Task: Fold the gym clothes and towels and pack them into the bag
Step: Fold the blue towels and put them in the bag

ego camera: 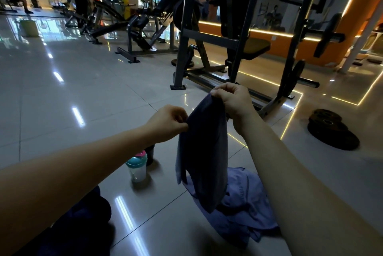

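Fingers (224, 90) of the right hand (234, 103) curl tight on the top edge of a dark blue cloth (204, 152). The left hand (169, 124) pinches the same edge, at 8 o'clock from the right. The cloth hangs from both grips, its long axis running 12 to 6 o'clock; whether it is a towel or a garment I cannot tell. Folding it likely turns on bringing the two pinched points together.

At 7 o'clock a dark blue mass (83, 224) may be the bag; I cannot tell. Under the cloth's lower end a lighter blue garment (246, 212) lies crumpled on the floor. At 9 o'clock of that stands a shaker bottle (137, 167), seemingly empty. Weight plates (331, 131) lie farther off at 3 o'clock.
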A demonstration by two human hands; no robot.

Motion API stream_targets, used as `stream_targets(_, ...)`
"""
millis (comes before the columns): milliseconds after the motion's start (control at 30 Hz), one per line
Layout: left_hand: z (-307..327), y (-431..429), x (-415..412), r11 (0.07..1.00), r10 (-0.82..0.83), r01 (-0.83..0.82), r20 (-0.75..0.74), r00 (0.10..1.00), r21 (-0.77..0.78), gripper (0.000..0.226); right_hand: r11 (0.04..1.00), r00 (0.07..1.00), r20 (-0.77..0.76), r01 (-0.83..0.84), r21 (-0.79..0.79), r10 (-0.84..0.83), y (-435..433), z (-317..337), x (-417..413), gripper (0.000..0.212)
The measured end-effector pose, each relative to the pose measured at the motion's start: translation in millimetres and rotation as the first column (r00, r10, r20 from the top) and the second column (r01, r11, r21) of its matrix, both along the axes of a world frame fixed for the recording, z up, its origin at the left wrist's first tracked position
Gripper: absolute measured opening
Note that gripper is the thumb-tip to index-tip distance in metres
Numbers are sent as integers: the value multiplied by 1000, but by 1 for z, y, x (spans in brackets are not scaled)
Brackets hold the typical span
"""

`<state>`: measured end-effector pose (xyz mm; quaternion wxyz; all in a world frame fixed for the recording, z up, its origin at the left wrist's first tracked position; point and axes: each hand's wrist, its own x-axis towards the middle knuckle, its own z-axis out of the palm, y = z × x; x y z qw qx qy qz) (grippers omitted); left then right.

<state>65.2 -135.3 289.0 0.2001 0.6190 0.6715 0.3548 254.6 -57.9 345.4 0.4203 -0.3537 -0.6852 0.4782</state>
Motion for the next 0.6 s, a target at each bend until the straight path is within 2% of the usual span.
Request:
stream_targets(133, -10, -6, -11, 996, 33, -52, -239, 970, -77, 8, 997, 996, -74, 48, -63, -53, 8, -2, 9, 6)
stream_targets(200, -14, -8, -16, 993, 41, -72, -290, 956, -98, 15, 997, 996, -75, 47, -64, -51, 11, -7, 10, 8)
stream_targets(367, -14, -8, -29, 987, 71, -79, -62, 996, -136, 19, 983, 981, -114, 142, -119, -155, 23, -22, 14, 13)
stream_targets(467, -15, -5, -31, 992, 113, -117, -65, 991, -50, 20, 957, 957, -146, 222, -189, -251, 32, -32, 17, 17)
stream_targets(567, -18, -6, -31, 983, 173, -153, -216, 961, 106, 11, 905, 919, -166, 295, -305, -356, 44, -41, 22, 6)
stream_targets(600, -16, -8, -30, 982, 160, -128, -256, 953, 137, 16, 888, 908, -168, 311, -340, -383, 45, -42, 24, 3)
